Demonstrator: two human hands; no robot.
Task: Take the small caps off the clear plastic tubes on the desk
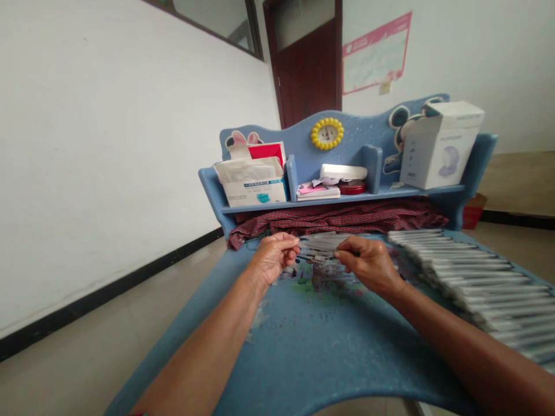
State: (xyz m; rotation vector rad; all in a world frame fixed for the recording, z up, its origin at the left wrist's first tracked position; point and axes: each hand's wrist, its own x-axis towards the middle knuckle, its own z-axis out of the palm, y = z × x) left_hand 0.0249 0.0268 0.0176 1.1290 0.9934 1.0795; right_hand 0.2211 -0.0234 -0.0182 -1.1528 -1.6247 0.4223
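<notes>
Blue desk (299, 352), slender clear rods (323, 242) near centre frame

The rods lie between the person's hands: right of the left hand (275, 257), left of the right hand (368, 260), about equally near. Each hand's fingertips are together; blur hides any grip. Long axes run roughly left-right; which way tips point is unclear.

So I'm going bare-handed here, left hand (274, 257) and right hand (368, 263) both, and my left forearm (208, 346) and right forearm (459, 346) are showing bare too. They're widening from the wrists toward the elbows. Near the table's (312, 346) left edge a tiny reddish-green sliver (139, 413) is peeking in on my left arm, too cut off to call a sleeve. Something dark (403, 277) is showing by my right wrist, too blurry to tell if I'm wearing it.
</notes>
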